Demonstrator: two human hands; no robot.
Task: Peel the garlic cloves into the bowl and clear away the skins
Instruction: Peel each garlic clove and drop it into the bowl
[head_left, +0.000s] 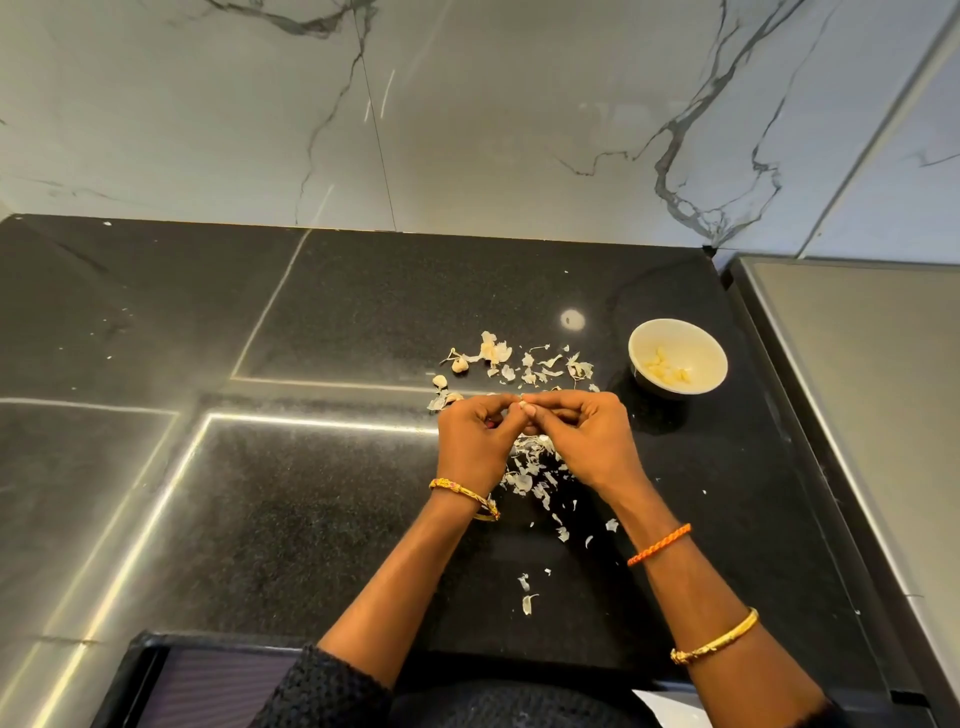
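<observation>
Skins (530, 470) lie all over the black counter (311, 519), some near the person and a bigger pile under the hands. A quick move or a puff of air could send these light bits flying, and then cleaning up would take longer.

Both arms reach forward from the near edge and come together in the middle. The left hand (475, 441) and the right hand (584, 436) meet fingertip to fingertip, with fingers curled in. Together they pinch a small garlic clove (523, 401), and only a tiny pale bit of it shows between the fingers. I think they are pulling its skin off right now. The clove is small and may be slippery, so it could pop out and drop into the skins below.

A little farther away, more skins and a few unpeeled cloves (459, 365) wait on the counter. To the right and farther back sits the white bowl (714, 364) with peeled cloves (667, 366) inside. It stands apart from the hands, so a clove could fall on the way over and miss the bowl.
</observation>
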